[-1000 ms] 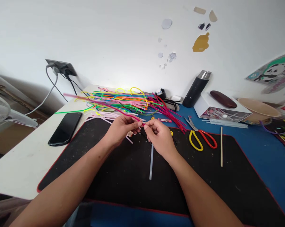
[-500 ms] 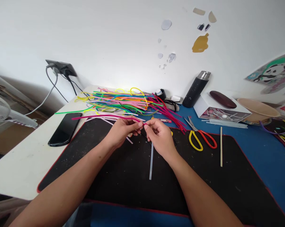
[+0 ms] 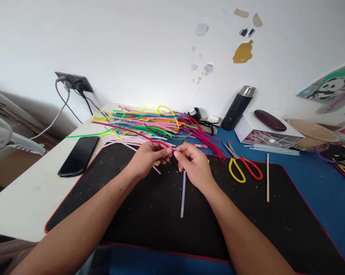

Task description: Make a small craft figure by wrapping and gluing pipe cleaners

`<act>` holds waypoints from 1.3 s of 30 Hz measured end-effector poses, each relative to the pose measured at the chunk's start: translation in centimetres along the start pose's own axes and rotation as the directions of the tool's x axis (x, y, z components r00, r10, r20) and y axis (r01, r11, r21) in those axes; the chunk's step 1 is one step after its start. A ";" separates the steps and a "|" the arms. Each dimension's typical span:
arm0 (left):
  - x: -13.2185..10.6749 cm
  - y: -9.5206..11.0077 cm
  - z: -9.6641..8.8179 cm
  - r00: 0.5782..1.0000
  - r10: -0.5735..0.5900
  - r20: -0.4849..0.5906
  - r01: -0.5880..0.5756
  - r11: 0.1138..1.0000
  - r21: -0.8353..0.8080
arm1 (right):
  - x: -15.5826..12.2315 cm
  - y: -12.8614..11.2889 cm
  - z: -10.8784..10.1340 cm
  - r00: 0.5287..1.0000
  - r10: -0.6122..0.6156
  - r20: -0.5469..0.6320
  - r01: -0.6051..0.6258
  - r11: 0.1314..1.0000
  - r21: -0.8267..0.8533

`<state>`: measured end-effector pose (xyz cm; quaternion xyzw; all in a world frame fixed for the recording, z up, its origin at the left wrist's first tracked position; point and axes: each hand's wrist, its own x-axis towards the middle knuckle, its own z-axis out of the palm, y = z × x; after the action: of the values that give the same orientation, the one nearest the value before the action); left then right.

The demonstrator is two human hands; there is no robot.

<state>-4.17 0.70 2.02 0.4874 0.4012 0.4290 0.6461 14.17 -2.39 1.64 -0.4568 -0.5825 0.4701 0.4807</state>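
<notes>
My left hand and my right hand meet above the black mat, both pinched on one end of a long magenta pipe cleaner. Its free end reaches up and left over the pile of coloured pipe cleaners behind my hands. A clear glue stick lies on the mat just below my right hand. Something small and yellow shows beside my right hand; I cannot make it out.
Yellow and red scissors and a wooden stick lie right of my hands. A black phone rests on the white table at left. A dark flask, a white box and a bowl stand at the back right.
The magenta pipe cleaner's free end swung down toward the phone, then back up over the pile. Both hands stayed pinched together in place.
</notes>
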 end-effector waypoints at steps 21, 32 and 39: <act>0.0 -0.1 0.1 1.000 0.018 -0.018 -0.018 1.000 0.014 | 0.0 -0.3 0.1 0.999 0.015 -0.047 -0.015 1.000 -0.005; -0.1 0.3 0.2 0.997 0.058 -0.052 -0.048 0.984 0.174 | -0.1 -0.4 -0.1 0.998 -0.050 -0.048 0.035 0.961 -0.276; -0.6 0.0 0.3 0.974 0.219 -0.056 -0.186 0.918 0.350 | -0.2 -0.5 -0.2 0.997 -0.074 -0.001 0.067 0.912 -0.404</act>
<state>-4.07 0.09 2.11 0.6105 0.4471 0.4399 0.4836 14.31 -2.62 2.15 -0.5287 -0.6792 0.3184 0.3973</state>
